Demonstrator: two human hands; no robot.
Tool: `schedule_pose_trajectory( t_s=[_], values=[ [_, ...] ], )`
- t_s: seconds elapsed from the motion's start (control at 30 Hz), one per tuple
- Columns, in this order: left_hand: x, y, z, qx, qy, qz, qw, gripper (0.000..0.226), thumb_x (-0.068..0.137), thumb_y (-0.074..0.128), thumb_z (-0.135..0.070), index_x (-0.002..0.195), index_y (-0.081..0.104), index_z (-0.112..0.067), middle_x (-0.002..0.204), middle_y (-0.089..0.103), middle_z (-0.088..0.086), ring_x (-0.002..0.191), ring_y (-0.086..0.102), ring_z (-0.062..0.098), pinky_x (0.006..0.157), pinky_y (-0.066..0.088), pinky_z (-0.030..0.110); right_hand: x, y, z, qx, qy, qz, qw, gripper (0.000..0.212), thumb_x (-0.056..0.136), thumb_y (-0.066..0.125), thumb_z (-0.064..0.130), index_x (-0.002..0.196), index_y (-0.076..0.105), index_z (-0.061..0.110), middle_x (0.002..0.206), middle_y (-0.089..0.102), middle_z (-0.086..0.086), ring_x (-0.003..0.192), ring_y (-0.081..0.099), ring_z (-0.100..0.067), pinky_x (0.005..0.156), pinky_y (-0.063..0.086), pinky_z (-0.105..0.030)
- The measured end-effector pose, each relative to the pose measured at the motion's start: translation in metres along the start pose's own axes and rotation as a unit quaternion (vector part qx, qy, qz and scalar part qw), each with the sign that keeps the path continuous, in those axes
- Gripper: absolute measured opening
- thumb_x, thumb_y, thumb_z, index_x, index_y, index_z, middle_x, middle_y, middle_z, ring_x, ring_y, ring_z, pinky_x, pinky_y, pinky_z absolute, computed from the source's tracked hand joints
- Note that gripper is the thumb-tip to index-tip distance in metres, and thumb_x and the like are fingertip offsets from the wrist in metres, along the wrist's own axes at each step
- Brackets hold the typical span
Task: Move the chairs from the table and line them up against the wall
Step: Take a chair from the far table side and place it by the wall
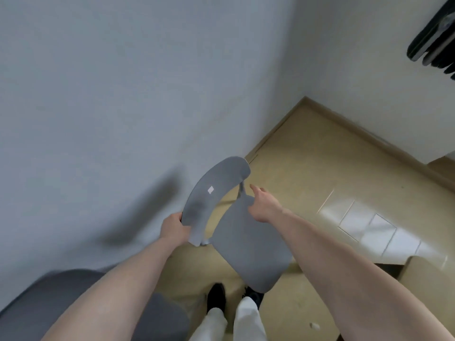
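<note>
Both bare forearms reach forward from 6 o'clock, the left hand curled with thumb on top, gripping toward 12 o'clock, while the right hand, further out at 1 o'clock, seems relaxed with fingers extended, though blur hides its fingertips.

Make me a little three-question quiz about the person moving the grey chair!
1. True or false: the left hand grips the grey chair by its backrest.
2. What is the right hand doing? A) gripping a chair leg B) open above the seat C) touching the wall
3. Fill in: another grey chair shows at the bottom ____ of the picture.

Key: 1 true; 2 B; 3 left.
</note>
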State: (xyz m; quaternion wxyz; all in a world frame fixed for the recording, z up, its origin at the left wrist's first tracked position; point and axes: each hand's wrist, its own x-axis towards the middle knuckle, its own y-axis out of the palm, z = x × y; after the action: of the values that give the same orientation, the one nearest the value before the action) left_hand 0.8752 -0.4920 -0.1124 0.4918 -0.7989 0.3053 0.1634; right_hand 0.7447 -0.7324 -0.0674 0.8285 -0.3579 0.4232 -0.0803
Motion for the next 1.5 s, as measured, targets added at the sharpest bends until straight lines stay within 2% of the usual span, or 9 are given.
schedule_pose_trajectory(
  t_s=[0.1,0.27,0.4,0.57,0.93,1.07,1.2,1.37,1.5],
  values=[
    [0.003,-0.024,0.030,-0.013,0.003,-0.013,1.000,0.007,0.072,0.061,-0.017,0.070,0.059,-0.010,0.064,0.060,0.003,0.061,0.041,0.019,0.053,0.033,0.028,0.012,0.009,0.045,-0.049,-0.047,0.007,0.998,0.080,0.090,0.050,0.011,0.158,0.011,0.026,0.157,0.025,-0.007,0.127,0.051,-0.037,0.095,0.051,-0.041],
    [0.008,-0.057,0.072,0.012,-0.007,-0.020,1.000,0.013,0.075,0.053,-0.010,0.079,0.061,0.000,0.070,0.064,0.012,0.061,0.049,0.026,0.054,0.031,0.032,0.025,0.023,0.114,-0.115,-0.114,0.001,0.987,0.085,0.090,0.051,0.006,0.160,0.006,0.025,0.164,0.010,-0.005,0.123,0.055,-0.036,0.077,0.047,-0.034],
    [0.006,-0.080,0.106,0.027,-0.021,-0.030,0.999,0.009,0.074,0.053,-0.007,0.068,0.058,-0.011,0.069,0.065,0.007,0.067,0.062,0.031,0.052,0.035,0.030,0.033,0.046,0.158,-0.150,-0.146,0.012,0.978,0.091,0.085,0.048,-0.002,0.159,0.007,0.029,0.165,0.006,-0.002,0.116,0.058,-0.035,0.072,0.049,-0.035],
    [-0.002,-0.100,0.143,0.040,-0.014,-0.053,0.998,0.015,0.077,0.056,-0.006,0.064,0.053,-0.013,0.067,0.063,0.006,0.062,0.056,0.027,0.049,0.032,0.030,0.039,0.073,0.193,-0.191,-0.166,0.024,0.967,0.090,0.084,0.050,0.000,0.159,0.009,0.027,0.164,0.006,0.001,0.113,0.059,-0.036,0.080,0.053,-0.038],
    [-0.016,-0.105,0.167,0.005,-0.033,-0.082,0.996,0.017,0.077,0.054,-0.004,0.064,0.049,-0.014,0.067,0.058,0.003,0.063,0.049,0.025,0.050,0.030,0.031,0.027,0.084,0.215,-0.246,-0.191,0.025,0.950,0.079,0.093,0.052,0.011,0.159,0.011,0.027,0.166,0.001,-0.002,0.127,0.050,-0.038,0.093,0.048,-0.041],
    [-0.027,-0.089,0.157,-0.003,-0.020,-0.098,0.995,0.004,0.069,0.049,0.000,0.068,0.049,-0.005,0.065,0.049,0.005,0.061,0.038,0.023,0.052,0.025,0.032,0.032,0.078,0.218,-0.252,-0.214,0.004,0.944,0.090,0.084,0.054,-0.003,0.157,0.012,0.029,0.166,-0.002,0.003,0.125,0.052,-0.035,0.077,0.045,-0.035],
    [-0.033,-0.086,0.146,0.005,-0.002,-0.111,0.994,0.019,0.068,0.048,0.003,0.063,0.039,-0.013,0.061,0.040,0.003,0.057,0.031,0.021,0.052,0.022,0.032,0.037,0.079,0.212,-0.253,-0.219,0.012,0.942,0.085,0.086,0.054,-0.003,0.157,0.014,0.024,0.164,0.009,0.001,0.122,0.053,-0.035,0.078,0.043,-0.034],
    [-0.029,-0.099,0.158,0.028,-0.028,-0.092,0.995,0.014,0.070,0.049,0.001,0.067,0.043,-0.011,0.064,0.049,0.007,0.056,0.035,0.022,0.052,0.027,0.035,0.044,0.094,0.219,-0.242,-0.232,0.014,0.942,0.089,0.085,0.054,-0.004,0.157,0.010,0.023,0.159,0.014,0.000,0.114,0.055,-0.035,0.076,0.042,-0.035],
    [-0.028,-0.112,0.178,0.035,-0.048,-0.080,0.995,0.015,0.075,0.054,0.001,0.067,0.047,-0.010,0.066,0.056,0.004,0.060,0.046,0.024,0.050,0.030,0.031,0.048,0.116,0.239,-0.238,-0.249,0.029,0.938,0.090,0.083,0.053,-0.005,0.157,0.009,0.023,0.161,0.008,0.001,0.121,0.050,-0.036,0.079,0.039,-0.034]
  ],
)
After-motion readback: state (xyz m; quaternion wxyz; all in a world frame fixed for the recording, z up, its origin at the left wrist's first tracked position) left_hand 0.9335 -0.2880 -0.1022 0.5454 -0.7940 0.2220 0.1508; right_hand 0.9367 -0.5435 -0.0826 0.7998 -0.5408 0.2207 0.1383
